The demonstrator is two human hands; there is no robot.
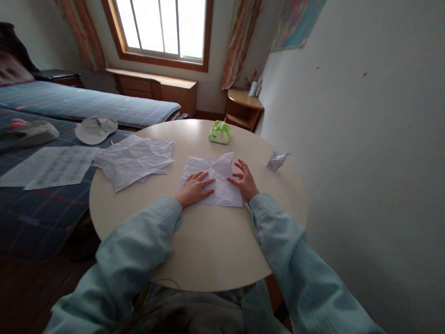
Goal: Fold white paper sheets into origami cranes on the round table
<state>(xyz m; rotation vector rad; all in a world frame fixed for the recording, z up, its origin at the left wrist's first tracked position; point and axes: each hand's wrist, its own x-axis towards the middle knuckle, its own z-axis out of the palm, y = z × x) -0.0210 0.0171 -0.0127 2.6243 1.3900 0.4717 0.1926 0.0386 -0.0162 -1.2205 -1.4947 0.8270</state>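
A creased sheet of white paper (221,198) lies on the round table (205,244) in front of me. My left hand (195,188) rests flat on its left part with the fingers spread. At the right edge, my right hand (246,180) has its fingers apart and curved; the thumb is at the sheet, and I see nothing held. The sheet's upper right corner stands slightly raised. Further right stands a small folded paper figure (276,161).
A green tissue pack (220,133) sits towards the table's far edge. Crumpled sheets (138,157) overlap the left edge, beside printed pages (58,166) on the bed (41,219). A white cap (96,131) lies there too. The white wall (372,157) runs close on the right.
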